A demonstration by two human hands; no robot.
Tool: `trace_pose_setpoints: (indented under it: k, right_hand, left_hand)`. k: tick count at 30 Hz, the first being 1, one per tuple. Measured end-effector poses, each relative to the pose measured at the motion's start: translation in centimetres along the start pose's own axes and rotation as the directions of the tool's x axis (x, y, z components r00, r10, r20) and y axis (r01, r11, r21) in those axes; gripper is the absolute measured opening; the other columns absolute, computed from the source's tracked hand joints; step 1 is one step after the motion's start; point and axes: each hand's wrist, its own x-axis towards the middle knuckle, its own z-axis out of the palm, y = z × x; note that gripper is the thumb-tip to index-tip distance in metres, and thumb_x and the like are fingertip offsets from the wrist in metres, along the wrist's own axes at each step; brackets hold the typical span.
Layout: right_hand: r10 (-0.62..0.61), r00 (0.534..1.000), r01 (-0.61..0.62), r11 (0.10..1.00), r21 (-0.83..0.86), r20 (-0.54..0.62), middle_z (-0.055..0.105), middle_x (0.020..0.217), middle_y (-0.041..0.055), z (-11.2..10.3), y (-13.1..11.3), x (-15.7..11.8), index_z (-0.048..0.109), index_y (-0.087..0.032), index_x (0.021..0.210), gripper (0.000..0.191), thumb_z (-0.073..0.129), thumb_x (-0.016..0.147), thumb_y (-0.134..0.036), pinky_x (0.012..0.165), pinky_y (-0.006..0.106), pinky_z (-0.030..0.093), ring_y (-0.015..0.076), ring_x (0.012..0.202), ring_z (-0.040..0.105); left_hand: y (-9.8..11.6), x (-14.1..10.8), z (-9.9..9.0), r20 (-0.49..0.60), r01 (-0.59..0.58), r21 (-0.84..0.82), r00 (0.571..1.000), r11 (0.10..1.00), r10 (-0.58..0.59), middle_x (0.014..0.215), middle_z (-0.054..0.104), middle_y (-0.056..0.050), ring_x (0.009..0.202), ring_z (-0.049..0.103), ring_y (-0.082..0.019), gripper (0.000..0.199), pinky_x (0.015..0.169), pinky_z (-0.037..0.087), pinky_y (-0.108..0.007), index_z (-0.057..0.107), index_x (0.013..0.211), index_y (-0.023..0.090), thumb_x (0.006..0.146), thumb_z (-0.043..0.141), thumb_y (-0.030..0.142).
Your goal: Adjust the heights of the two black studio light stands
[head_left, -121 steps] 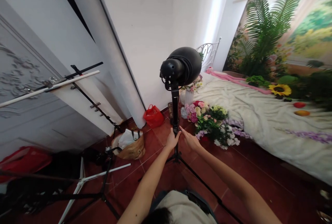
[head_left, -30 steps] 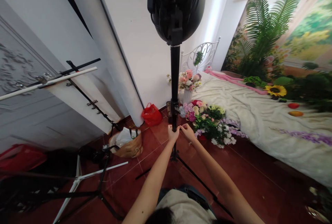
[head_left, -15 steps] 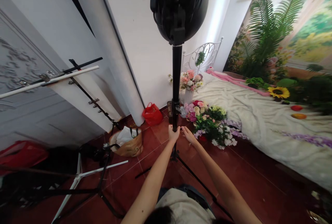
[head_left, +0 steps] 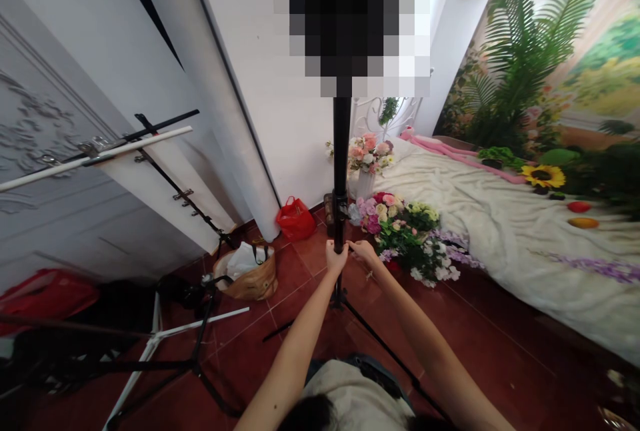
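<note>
A black light stand (head_left: 341, 138) rises upright in front of me, with its legs spread on the tiled floor. My left hand (head_left: 336, 258) is wrapped round its pole, below a collar (head_left: 341, 208). At the right side of the pole, level with the left hand, my right hand (head_left: 364, 252) is closed in a pinch on a small dark knob, mostly hidden by the fingers. The head of the stand is covered by a pixelated patch in this view.
Artificial flowers (head_left: 410, 228) lie right of the stand, beside a bed with a cream blanket (head_left: 450, 198). To the left are a woven bag (head_left: 250, 278), a red plastic bag (head_left: 296, 219), a white stand (head_left: 150, 344) and clamped backdrop poles (head_left: 100, 158).
The fingers of my right hand have turned and curled in closer against the pole. My left hand keeps its grip, and the view has shifted slightly.
</note>
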Motion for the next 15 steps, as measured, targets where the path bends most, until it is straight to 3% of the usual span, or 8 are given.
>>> trace_pose_setpoints:
  k: [3,7,15]
  right_hand:
    - [-0.059,0.998,0.060,0.998,0.036,-0.028,0.065,0.086,0.0052,0.6,0.7,-0.5,0.062,-0.018,0.088,0.028,0.049,0.085,-0.042,0.074,0.029,0.051,0.0191,0.083,0.062]
    - [-0.235,0.970,0.238,0.969,0.062,-0.064,0.060,0.109,0.0096,0.9,2.3,-1.3,0.062,-0.019,0.101,0.035,0.039,0.088,-0.042,0.096,0.034,0.043,0.0189,0.105,0.056]
    - [-0.337,0.938,0.337,0.941,0.016,0.080,0.046,0.135,0.0046,0.2,3.7,-1.8,0.054,-0.026,0.122,0.044,0.024,0.094,-0.042,0.112,0.038,0.024,0.0162,0.128,0.038]
  left_hand:
    - [-0.1,0.0,0.0,0.009,0.005,0.006,1.000,1.000,-0.005,0.064,0.054,0.002,0.060,0.055,-0.012,0.027,0.058,0.043,-0.024,0.045,0.074,0.019,0.065,0.068,0.029]
    - [-0.1,0.0,0.0,0.000,-0.016,0.024,1.000,1.000,0.016,0.065,0.055,0.001,0.061,0.055,-0.012,0.025,0.059,0.043,-0.024,0.045,0.074,0.019,0.065,0.067,0.027]
    - [-0.6,0.2,0.1,-0.005,-0.032,0.031,0.999,0.999,0.032,0.065,0.053,0.002,0.059,0.053,-0.012,0.023,0.058,0.042,-0.023,0.046,0.074,0.018,0.065,0.066,0.024]
